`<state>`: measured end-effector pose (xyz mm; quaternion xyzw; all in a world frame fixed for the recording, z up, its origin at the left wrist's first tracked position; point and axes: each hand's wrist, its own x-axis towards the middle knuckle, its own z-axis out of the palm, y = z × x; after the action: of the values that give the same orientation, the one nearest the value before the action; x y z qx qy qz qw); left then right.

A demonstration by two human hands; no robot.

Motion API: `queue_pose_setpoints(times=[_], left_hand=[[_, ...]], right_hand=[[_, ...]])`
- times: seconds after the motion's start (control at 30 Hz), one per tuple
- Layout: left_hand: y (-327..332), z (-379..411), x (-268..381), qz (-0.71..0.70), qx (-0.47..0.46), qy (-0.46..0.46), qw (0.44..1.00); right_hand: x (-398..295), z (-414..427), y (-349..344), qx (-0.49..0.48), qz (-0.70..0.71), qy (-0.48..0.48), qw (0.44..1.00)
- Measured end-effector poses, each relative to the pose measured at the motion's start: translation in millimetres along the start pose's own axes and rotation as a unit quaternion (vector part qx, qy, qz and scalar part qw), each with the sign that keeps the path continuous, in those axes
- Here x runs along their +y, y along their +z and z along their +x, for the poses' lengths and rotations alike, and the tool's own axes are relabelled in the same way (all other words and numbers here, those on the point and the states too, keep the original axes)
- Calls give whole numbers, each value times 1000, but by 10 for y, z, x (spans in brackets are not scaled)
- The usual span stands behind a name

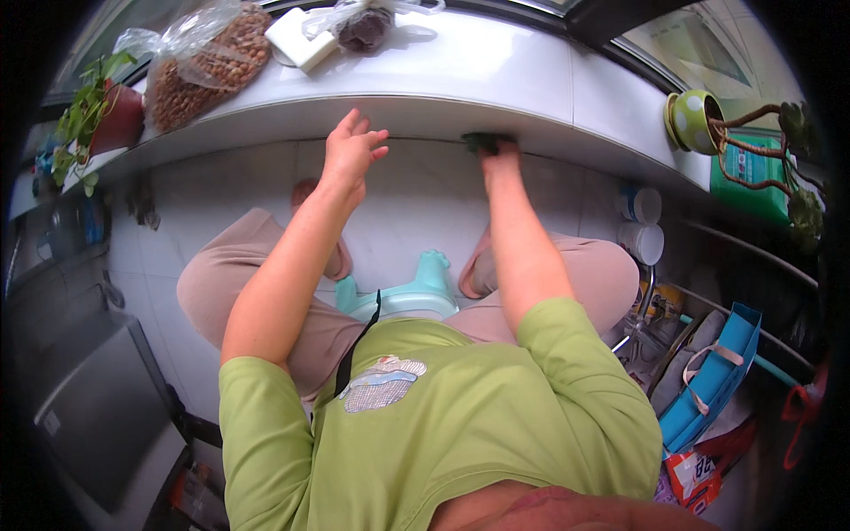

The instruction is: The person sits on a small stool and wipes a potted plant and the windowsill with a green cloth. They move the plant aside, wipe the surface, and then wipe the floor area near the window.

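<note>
My left hand is raised in front of the white wall below the ledge, its fingers spread and nothing in it. My right hand grips a dark green item, perhaps a scouring pad or cloth, near the seam low under the ledge; its far side is hard to make out. Between my knees is a mint-green plastic stool, partly hidden by my shirt. The white tiled ledge runs across in front of me.
On the ledge are a bag of nuts, a white block, a red plant pot and a green dotted pot. White tubs, a faucet and a blue paper bag lie right; a dark grey cabinet stands left.
</note>
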<state>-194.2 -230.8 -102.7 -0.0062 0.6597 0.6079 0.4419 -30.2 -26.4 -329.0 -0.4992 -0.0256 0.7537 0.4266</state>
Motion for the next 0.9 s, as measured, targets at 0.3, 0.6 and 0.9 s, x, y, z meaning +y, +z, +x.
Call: queue_pose_setpoints(times=[0.3,0.6,0.9], left_hand=[[-303,-48,-86,-8,39,4,999],[-318,-145,-105,-54,1,0,999],[-572,-524,-293,41,-65,109,991]], right_hand=[[560,-1371,911,-134,3,243,961],[138,-2306,1100,-392,-361,103,840],[-159,-2893,829,-401,-472,14,785]])
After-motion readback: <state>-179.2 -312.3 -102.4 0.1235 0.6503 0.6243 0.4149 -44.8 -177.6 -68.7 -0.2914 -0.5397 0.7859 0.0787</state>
